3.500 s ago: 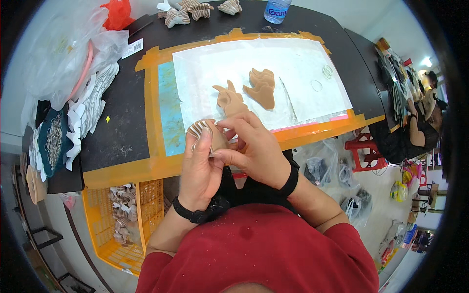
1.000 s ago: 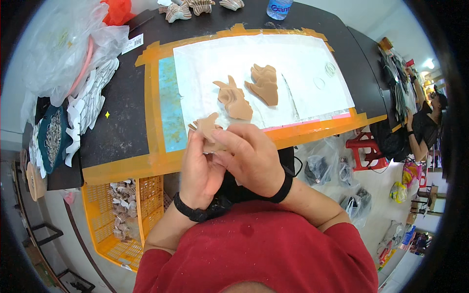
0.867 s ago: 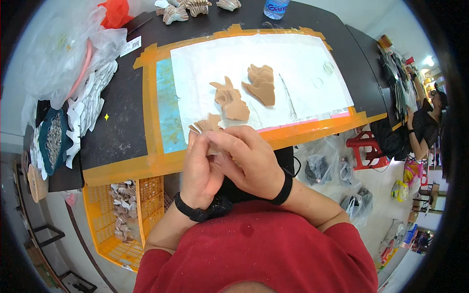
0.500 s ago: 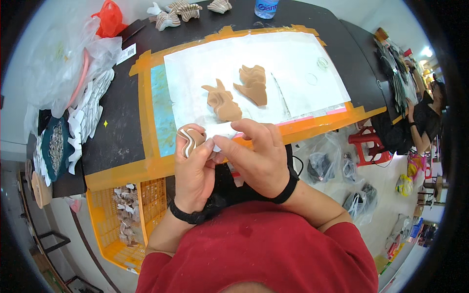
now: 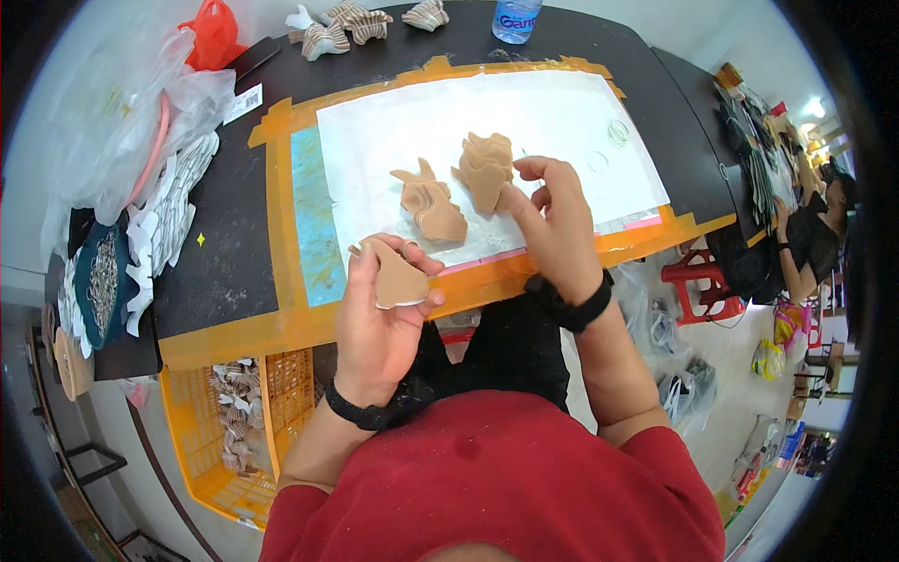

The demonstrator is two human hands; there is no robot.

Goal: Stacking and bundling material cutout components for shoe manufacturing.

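At table (image 5: 225, 253) — hands (image 5: 375, 332) apart, cutout (image 5: 401, 278) held

Held piece (image 5: 401, 279) tan, white-edged; sheet (image 5: 375, 122) white; tape (image 5: 225, 337) orange; shirt (image 5: 492, 459) red; far pieces (image 5: 325, 41) striped brown-white.

I note blue lettering (image 5: 517, 22) on the clear bottle (image 5: 513, 36), top of frame, right of centre. White tag (image 5: 243, 104), upper left: dark printed code (image 5: 248, 100), too small for me to read.
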